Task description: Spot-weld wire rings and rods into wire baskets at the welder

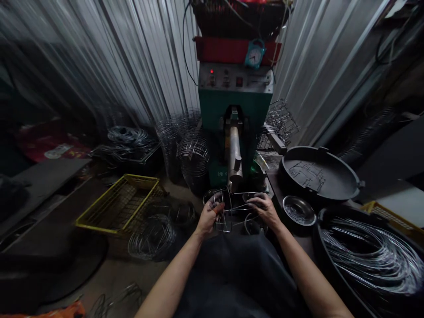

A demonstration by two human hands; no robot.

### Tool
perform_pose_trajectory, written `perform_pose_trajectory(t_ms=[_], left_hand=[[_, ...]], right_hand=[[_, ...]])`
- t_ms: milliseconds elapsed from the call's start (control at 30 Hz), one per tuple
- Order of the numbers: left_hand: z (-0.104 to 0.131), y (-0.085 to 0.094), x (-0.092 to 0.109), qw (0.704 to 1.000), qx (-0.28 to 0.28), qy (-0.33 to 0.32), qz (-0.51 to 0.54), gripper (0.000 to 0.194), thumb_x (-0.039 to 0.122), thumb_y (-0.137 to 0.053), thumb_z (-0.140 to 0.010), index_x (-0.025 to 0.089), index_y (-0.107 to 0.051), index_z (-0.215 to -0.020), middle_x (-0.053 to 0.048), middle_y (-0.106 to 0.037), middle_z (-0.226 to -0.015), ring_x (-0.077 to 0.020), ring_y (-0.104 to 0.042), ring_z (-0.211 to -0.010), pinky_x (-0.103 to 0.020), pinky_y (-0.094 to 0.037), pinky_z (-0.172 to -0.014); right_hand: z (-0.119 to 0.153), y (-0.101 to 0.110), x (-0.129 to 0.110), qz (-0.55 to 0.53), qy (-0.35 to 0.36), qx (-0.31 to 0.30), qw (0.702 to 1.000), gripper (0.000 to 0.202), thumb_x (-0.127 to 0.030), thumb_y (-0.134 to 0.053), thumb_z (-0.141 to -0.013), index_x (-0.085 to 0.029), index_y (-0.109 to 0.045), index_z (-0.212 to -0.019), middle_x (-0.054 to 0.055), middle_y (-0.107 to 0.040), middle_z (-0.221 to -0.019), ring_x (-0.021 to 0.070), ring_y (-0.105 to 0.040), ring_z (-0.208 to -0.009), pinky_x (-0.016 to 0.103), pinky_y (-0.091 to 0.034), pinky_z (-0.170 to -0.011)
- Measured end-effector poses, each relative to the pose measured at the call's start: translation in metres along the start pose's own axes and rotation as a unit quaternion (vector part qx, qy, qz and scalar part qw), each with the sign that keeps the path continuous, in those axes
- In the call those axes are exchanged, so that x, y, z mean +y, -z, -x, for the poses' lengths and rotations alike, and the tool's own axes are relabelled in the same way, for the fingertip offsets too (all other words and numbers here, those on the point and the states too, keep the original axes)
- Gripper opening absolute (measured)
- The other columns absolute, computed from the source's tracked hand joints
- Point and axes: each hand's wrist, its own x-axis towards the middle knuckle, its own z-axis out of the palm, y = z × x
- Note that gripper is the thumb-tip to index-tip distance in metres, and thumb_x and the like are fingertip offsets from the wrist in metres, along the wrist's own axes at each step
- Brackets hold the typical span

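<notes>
My left hand (209, 215) is closed around one side of a small bent wire frame (226, 225), with an orange-brown covering on its thumb. My right hand (263, 207) pinches the other end, where thin wires run across between both hands. Just above the frame, the metal arm (235, 152) of a green welding machine (212, 106) points down toward me, its tip close to the upper wire. Whether the tip touches the wire I cannot tell. The finer joints of the frame are too dark to make out.
At right stand a round black tray (298, 154) with small wire parts, a metal bowl (300, 212) and a black tub (323, 247) of wire rings. A yellow wire basket (115, 229) and wire coils (152, 238) lie left. A blue clock (255, 55) hangs on the machine.
</notes>
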Motion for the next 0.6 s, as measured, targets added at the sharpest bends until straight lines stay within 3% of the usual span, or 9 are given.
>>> perform_pose_trajectory(t_ms=[100, 233, 600], left_hand=[[0.0, -0.004, 0.002, 1.0, 0.023, 0.006, 0.01, 0.06, 0.033, -0.071, -0.059, 0.017, -0.048, -0.113, 0.008, -0.045, -0.056, -0.0028, -0.04, -0.04, -0.014, -0.02, -0.033], [-0.001, -0.01, 0.005, 0.999, 0.042, 0.01, 0.001, 0.056, 0.033, -0.071, -0.058, 0.016, -0.051, -0.107, 0.008, -0.044, -0.055, -0.001, -0.035, -0.035, -0.014, -0.019, -0.031], [-0.016, -0.011, 0.005, 0.999, 0.041, 0.004, -0.01, 0.051, 0.037, -0.072, -0.057, 0.015, -0.053, -0.098, 0.008, -0.045, -0.052, -0.0006, -0.032, -0.032, -0.015, -0.019, -0.031]], right_hand=[[-0.003, 0.008, 0.006, -0.007, -0.017, 0.012, 1.0, 0.022, -0.044, -0.054, -0.077, -0.026, -0.067, -0.08, 0.005, -0.051, -0.094, 0.0215, -0.047, -0.096, 0.038, -0.037, -0.087], [-0.006, 0.003, 0.009, -0.019, -0.037, 0.018, 0.999, 0.024, -0.045, -0.053, -0.077, -0.025, -0.065, -0.078, 0.005, -0.048, -0.1, 0.0221, -0.043, -0.103, 0.039, -0.033, -0.092], [-0.02, -0.002, 0.016, -0.041, -0.044, 0.014, 0.998, 0.022, -0.044, -0.053, -0.077, -0.025, -0.064, -0.077, 0.006, -0.048, -0.106, 0.0242, -0.039, -0.107, 0.043, -0.028, -0.096]])
